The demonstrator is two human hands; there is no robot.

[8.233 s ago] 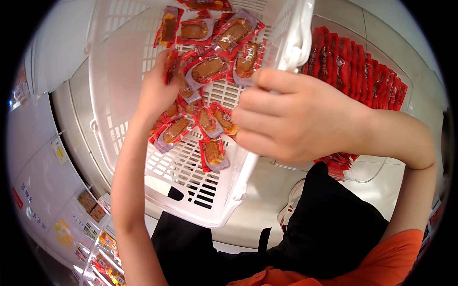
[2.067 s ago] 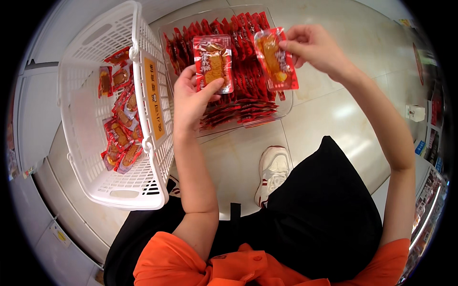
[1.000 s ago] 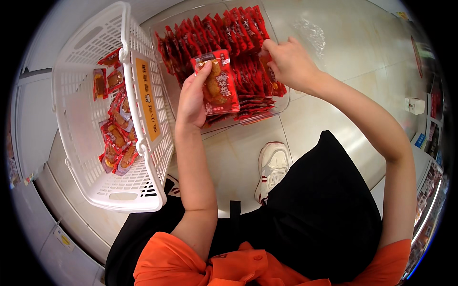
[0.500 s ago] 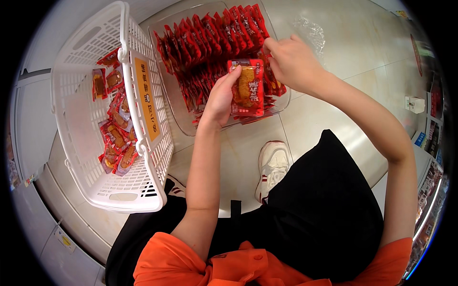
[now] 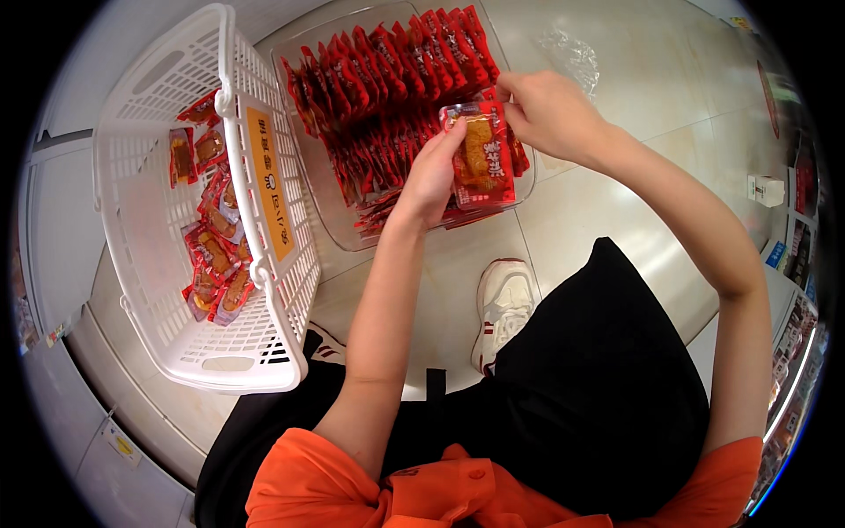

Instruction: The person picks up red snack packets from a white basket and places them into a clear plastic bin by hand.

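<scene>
My left hand (image 5: 431,180) grips a flat red snack packet (image 5: 484,158) by its left side, thumb on the front. The packet has a clear window with brown food showing, and is held over the near right part of a clear plastic bin (image 5: 330,224). By the packet's upper right corner, my right hand (image 5: 553,114) has its fingers curled into a pinch. What sits between those fingertips is hidden. Inside the bin, similar red packets (image 5: 387,66) stand upright in tight rows.
Left of the bin, a white plastic basket (image 5: 198,361) with an orange label holds several loose packets (image 5: 211,251). Crumpled clear film (image 5: 570,62) lies on the tiled floor (image 5: 642,211) to the right. My shoe (image 5: 506,308) is below the bin; shelves (image 5: 797,255) line the right.
My left hand has carried the packet slightly right and up, closer to my right hand. My right hand has shifted a little right and down. The basket has stayed put.
</scene>
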